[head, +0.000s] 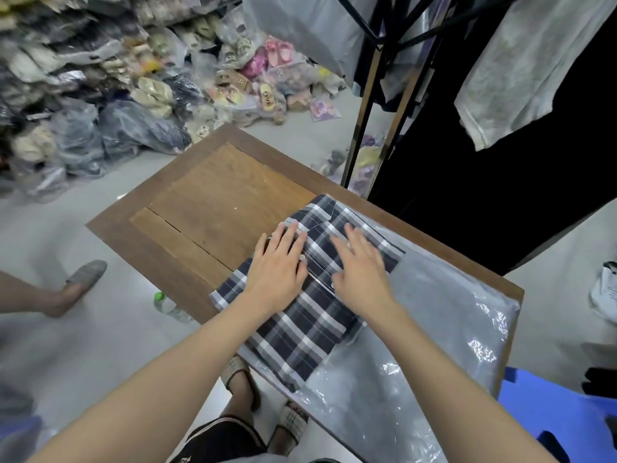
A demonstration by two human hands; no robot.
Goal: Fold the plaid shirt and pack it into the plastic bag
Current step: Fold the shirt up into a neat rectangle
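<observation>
Plaid shirt (310, 325) lying folded on the desk (213, 202), both hands pressing it flat.
Left hand (278, 262) and right hand (362, 262) spreading wide, grip holding nothing; shirt overlapping the plastic bag (444, 312). Clothes rack (364, 105) standing beyond; bagged shoes (100, 95) lying heaped left.

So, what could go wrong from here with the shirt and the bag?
1. The folded plaid shirt lies partly on the plastic bag, not inside it. The film looks smooth, so the shirt may slide when the left hand and right hand, both flat on it, press or push.
2. The shirt's near corner reaches the table edge; it may slip off and unfold.
3. No hand holds the bag, so it may shift or crumple during packing.
</observation>
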